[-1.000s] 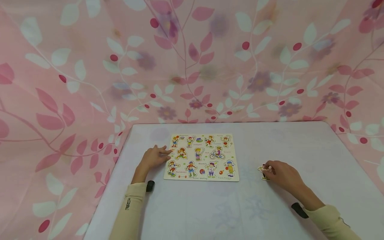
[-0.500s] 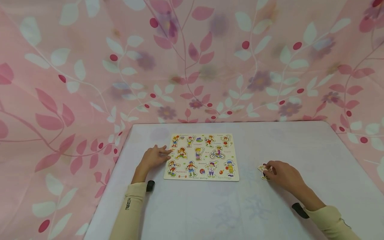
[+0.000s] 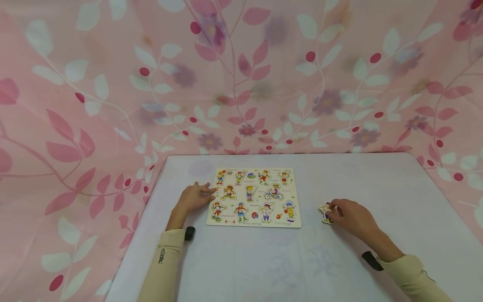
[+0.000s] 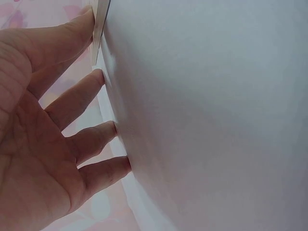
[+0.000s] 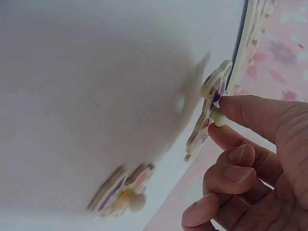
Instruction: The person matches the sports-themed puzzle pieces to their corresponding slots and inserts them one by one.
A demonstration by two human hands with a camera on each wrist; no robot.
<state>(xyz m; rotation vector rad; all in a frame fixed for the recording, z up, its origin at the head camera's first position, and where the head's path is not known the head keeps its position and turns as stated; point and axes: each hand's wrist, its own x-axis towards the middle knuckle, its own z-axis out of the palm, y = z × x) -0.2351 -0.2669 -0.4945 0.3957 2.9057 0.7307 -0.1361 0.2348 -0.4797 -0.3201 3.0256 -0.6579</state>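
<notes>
A pegged wooden puzzle board lies flat on the table, printed with sports figures. My left hand rests at its left side; in the left wrist view the thumb meets the board's edge and other fingertips touch the cloth. To the right of the board, my right hand pinches a small figure-shaped puzzle piece by its round knob between thumb and index finger. The right wrist view shows this piece raised off the cloth, its shadow beside it. The hand's other fingers are curled.
Another knobbed puzzle piece lies on the cloth near my right hand; the hand hides it in the head view. A white cloth covers the table. Pink floral fabric hangs behind and at the sides.
My right hand has shifted slightly left with the pinched puzzle piece, and the piece is off the cloth. My left hand stays at the board's edge.
</notes>
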